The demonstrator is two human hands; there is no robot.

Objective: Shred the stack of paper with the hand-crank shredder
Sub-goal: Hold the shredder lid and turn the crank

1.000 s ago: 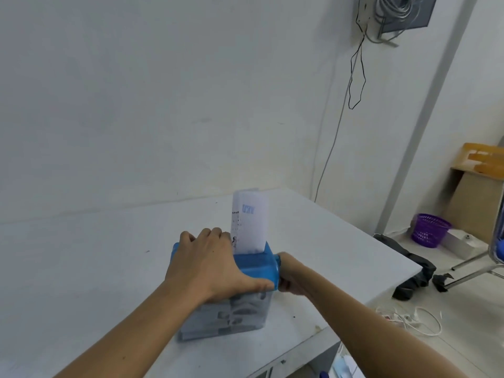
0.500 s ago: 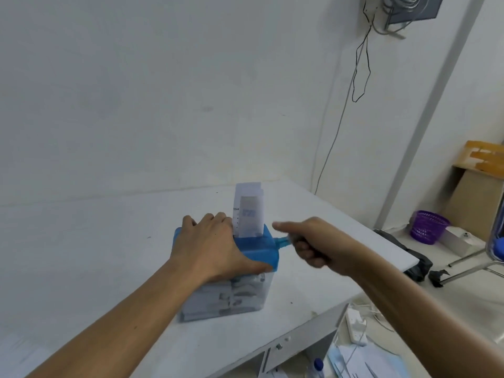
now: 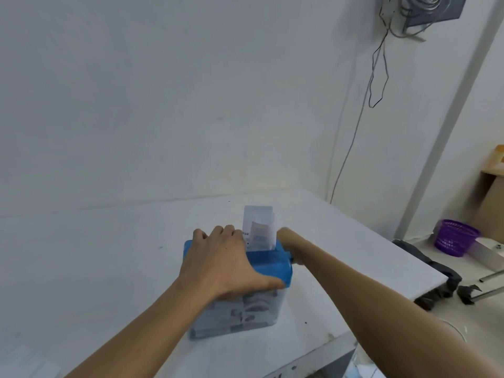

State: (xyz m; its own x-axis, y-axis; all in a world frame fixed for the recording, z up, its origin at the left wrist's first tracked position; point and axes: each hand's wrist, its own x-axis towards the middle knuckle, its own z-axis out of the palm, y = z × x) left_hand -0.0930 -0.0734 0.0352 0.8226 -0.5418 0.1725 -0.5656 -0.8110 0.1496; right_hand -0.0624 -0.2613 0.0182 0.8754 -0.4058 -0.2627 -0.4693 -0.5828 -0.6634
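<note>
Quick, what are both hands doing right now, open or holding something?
Left hand: grips the top of the blue shredder.
Right hand: at the shredder's right side, fingers hidden, cannot be told.

The shredder [image 3: 268, 264] has a bright blue top over a clear bin [image 3: 245, 309] showing grey and white scraps. The paper [image 3: 257, 227] standing in it is white, with a pale blue patch and small black print. The tabletop [image 3: 109, 255] and wall [image 3: 163, 105] are plain white, a black cable [image 3: 370, 94] hangs in the corner, and a purple lattice basket [image 3: 454, 238] sits by tan cardboard [image 3: 491, 208].
</note>
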